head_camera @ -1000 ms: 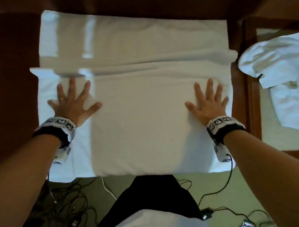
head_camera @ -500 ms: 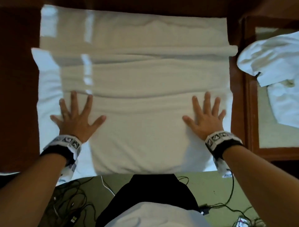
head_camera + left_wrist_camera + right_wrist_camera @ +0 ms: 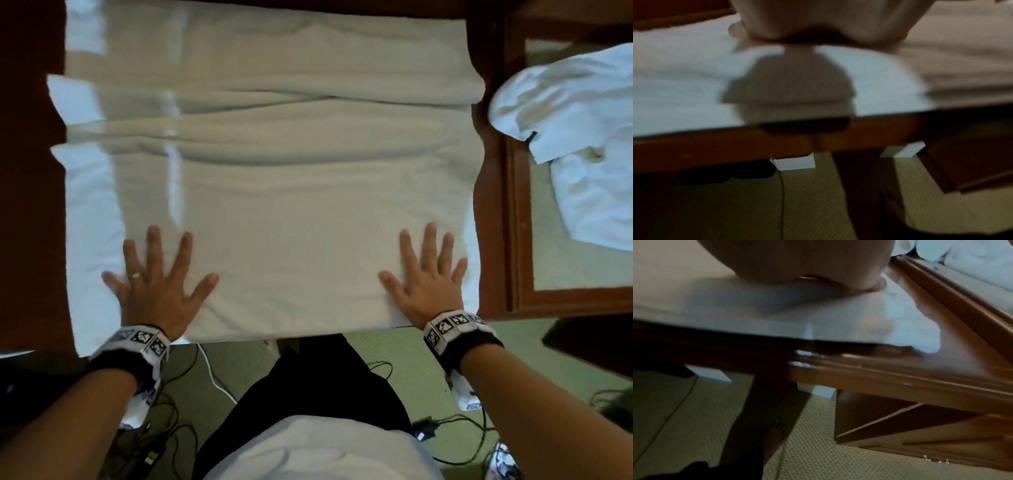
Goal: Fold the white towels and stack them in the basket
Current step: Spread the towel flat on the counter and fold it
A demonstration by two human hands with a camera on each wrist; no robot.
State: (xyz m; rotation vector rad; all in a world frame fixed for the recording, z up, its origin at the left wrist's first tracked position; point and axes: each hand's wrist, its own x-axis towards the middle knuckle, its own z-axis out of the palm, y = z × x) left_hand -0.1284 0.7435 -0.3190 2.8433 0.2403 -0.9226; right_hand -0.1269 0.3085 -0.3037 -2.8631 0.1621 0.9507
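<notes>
A large white towel (image 3: 291, 212) lies spread over the dark wooden table (image 3: 30, 205), with several crosswise wrinkles in its far half. My left hand (image 3: 154, 281) presses flat on the towel's near left part, fingers spread. Flat near the towel's right edge lies my right hand (image 3: 428, 274), fingers straight. In the left wrist view the palm (image 3: 818, 19) sits on the towel (image 3: 684, 68) by the table's front edge. The right wrist view shows the palm (image 3: 797, 259) on the towel (image 3: 725, 305). No basket is in view.
A crumpled pile of white towels (image 3: 575, 137) lies on a second wooden-framed surface (image 3: 513, 205) to the right. Cables (image 3: 164, 428) and a small black device (image 3: 424, 426) lie on the green floor below the table edge. My bare foot (image 3: 774, 431) stands on the carpet.
Both flat hands have slid back along the towel toward the table's near edge, smoothing it. The wrinkles now lie farther from the hands.
</notes>
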